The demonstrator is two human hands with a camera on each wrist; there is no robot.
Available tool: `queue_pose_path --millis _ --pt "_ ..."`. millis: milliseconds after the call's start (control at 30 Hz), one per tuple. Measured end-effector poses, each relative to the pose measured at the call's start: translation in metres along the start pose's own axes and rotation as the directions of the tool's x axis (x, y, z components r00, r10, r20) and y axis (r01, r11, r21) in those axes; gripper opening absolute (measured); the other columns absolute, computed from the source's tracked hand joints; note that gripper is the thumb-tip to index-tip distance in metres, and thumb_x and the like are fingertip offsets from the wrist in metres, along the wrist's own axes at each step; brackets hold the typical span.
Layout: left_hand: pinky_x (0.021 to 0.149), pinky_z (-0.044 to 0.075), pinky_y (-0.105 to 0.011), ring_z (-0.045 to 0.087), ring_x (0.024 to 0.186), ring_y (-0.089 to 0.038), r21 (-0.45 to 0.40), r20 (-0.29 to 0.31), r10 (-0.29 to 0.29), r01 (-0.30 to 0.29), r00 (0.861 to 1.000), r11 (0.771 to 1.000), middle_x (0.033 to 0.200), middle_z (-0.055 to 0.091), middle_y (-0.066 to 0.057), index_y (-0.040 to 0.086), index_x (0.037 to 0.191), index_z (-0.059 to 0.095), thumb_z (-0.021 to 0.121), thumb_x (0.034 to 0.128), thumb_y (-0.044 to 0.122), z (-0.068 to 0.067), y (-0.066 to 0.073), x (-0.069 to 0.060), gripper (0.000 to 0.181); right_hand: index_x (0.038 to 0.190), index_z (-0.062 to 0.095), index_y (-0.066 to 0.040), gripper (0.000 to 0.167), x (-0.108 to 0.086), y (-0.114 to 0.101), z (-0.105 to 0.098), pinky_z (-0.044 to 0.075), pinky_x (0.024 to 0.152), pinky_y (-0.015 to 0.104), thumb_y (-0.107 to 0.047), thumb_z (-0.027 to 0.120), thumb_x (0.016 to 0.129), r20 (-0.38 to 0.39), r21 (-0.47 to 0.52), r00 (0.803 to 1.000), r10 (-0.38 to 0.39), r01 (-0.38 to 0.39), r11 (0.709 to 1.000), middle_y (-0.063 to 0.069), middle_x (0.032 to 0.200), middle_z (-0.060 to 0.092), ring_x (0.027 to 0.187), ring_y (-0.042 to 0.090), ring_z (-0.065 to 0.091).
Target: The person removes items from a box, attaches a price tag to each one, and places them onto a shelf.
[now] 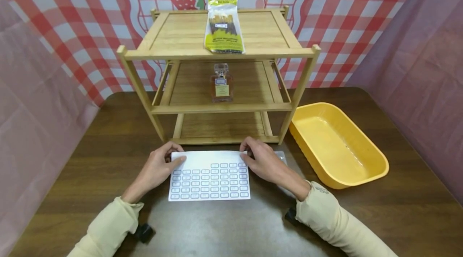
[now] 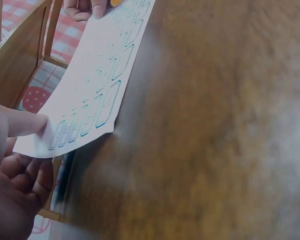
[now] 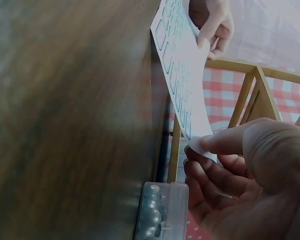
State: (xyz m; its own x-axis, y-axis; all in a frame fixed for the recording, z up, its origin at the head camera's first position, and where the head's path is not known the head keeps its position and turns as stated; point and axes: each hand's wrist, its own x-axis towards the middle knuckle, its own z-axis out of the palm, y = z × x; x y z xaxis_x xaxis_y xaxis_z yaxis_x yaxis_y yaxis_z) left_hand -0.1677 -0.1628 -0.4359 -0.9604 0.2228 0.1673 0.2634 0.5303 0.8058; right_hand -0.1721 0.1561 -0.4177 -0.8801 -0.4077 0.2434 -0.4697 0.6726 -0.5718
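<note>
A white sheet of labels [image 1: 209, 180] with rows of blue-outlined boxes is held in front of the wooden rack; part of its top row is blank. My left hand [image 1: 156, 170] pinches the sheet's upper left corner between thumb and fingers. At the upper right corner, my right hand [image 1: 265, 162] pinches it the same way. The sheet bows slightly in the left wrist view. Beside the right hand lies a clear plastic box [image 3: 162, 212] with round, shiny grey beads inside; in the head view the right forearm partly covers it.
A three-tier wooden rack [image 1: 220, 108] stands behind the sheet. A labelled pack of artist brushes [image 1: 224, 28] lies on its top shelf, and a labelled perfume bottle [image 1: 222, 84] stands on the middle one. To the right is a yellow plastic basin [image 1: 332, 140] on the brown table [image 1: 90, 160].
</note>
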Motion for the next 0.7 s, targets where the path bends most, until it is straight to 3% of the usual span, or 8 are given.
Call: queue_pose_path --millis 333,700 --pt "0.064 0.046 -0.025 0.057 0.075 -0.019 -0.045 -0.031 0.012 -0.013 0.999 0.999 0.089 0.069 -0.007 0.002 0.107 0.067 0.072 0.0954 0.0 -0.001 0.0029 -0.0024 0.013 0.101 0.061 -0.007 0.013 -0.003 0.0001 -0.0029 0.053 0.065 0.028 0.0 0.07 0.096 -0.012 0.11 1.0 -0.004 0.005 0.994 0.0 0.085 0.063 0.076 0.011 0.059" --pt "0.067 0.046 -0.027 0.056 0.079 -0.022 -0.022 -0.02 -0.011 0.011 1.0 1.0 0.093 0.068 -0.01 -0.001 0.114 0.07 0.07 0.0973 0.003 -0.0035 0.0074 -0.005 0.018 0.1 0.06 -0.005 0.013 -0.0063 0.0006 -0.0073 0.053 0.066 0.027 0.004 0.07 0.095 -0.029 0.251 1.0 -0.005 0.013 0.968 0.003 0.088 0.064 0.077 0.013 0.059"
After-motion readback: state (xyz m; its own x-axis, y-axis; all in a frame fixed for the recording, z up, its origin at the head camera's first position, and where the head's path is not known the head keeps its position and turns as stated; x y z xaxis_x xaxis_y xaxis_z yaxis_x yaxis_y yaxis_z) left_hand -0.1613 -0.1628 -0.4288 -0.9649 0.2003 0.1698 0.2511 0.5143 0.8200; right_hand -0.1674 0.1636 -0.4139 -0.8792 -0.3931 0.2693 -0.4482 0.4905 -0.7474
